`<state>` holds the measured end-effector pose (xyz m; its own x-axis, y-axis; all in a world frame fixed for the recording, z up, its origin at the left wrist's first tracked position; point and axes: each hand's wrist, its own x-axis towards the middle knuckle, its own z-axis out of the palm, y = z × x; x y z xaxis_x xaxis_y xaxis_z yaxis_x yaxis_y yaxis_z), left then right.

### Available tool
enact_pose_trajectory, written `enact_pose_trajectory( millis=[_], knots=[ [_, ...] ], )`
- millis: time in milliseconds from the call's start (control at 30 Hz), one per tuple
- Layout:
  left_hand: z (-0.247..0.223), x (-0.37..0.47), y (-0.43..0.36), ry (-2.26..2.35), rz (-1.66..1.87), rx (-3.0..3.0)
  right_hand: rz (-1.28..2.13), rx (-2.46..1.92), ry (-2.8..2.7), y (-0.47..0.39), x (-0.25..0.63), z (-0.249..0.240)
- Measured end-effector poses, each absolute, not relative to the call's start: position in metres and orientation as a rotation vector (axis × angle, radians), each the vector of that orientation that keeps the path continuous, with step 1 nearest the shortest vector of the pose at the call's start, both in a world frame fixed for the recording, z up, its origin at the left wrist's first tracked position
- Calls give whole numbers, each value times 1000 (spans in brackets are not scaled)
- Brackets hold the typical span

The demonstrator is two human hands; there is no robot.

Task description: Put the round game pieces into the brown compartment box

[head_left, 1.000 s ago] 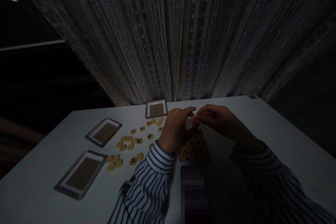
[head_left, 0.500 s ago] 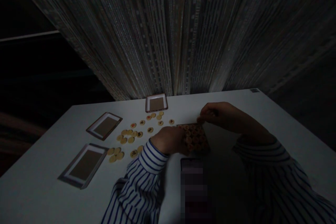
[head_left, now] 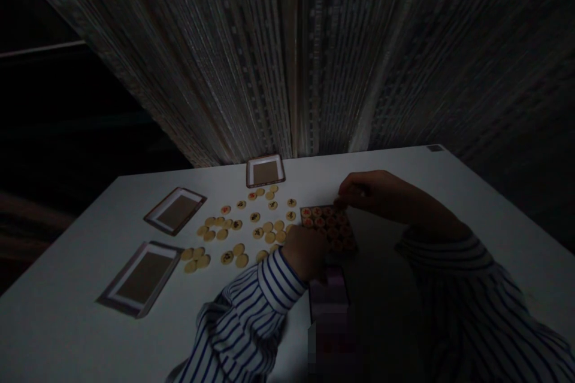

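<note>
A shallow tray packed with rows of round Chinese chess pieces, red characters showing on several, lies between my hands. My right hand is at its back right corner, fingers curled together with the tips touching or just above the rim; what they pinch is hidden. Over the tray's front left part is my left hand, back of the hand up, its fingers mostly out of sight. Just below it lies a flat, phone-like thing, partly blurred out. Loose chess pieces spread to the left, some with characters up, others blank.
Three framed trays or lids with brown centres stand around the loose pieces: one at the back, one at the left, one nearer me. A string curtain hangs behind the white table. The light is dim.
My left hand has shifted right and towards me, uncovering the tray's back left corner and more loose pieces. My right hand stays at the tray's corner. The view has tilted slightly.
</note>
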<state>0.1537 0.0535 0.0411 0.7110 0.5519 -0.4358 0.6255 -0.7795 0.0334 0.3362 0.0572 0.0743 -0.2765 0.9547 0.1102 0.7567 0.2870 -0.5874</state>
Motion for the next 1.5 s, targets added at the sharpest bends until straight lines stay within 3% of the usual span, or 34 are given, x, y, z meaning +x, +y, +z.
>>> enact_pose_trajectory(
  millis=[300,533,800,1100,1500],
  knots=[
    [42,151,57,948,-515,2706,632,-1497,-2117,59,338,72],
    [51,147,76,994,49,2674,601,-1562,-2028,59,334,74],
    [34,149,94,905,644,2194,669,-1528,-1942,60,335,72],
    [39,157,94,764,764,1436,589,-1514,-1913,60,333,75],
    [42,155,95,775,825,1323,627,-1472,-1849,60,327,77]
  ],
)
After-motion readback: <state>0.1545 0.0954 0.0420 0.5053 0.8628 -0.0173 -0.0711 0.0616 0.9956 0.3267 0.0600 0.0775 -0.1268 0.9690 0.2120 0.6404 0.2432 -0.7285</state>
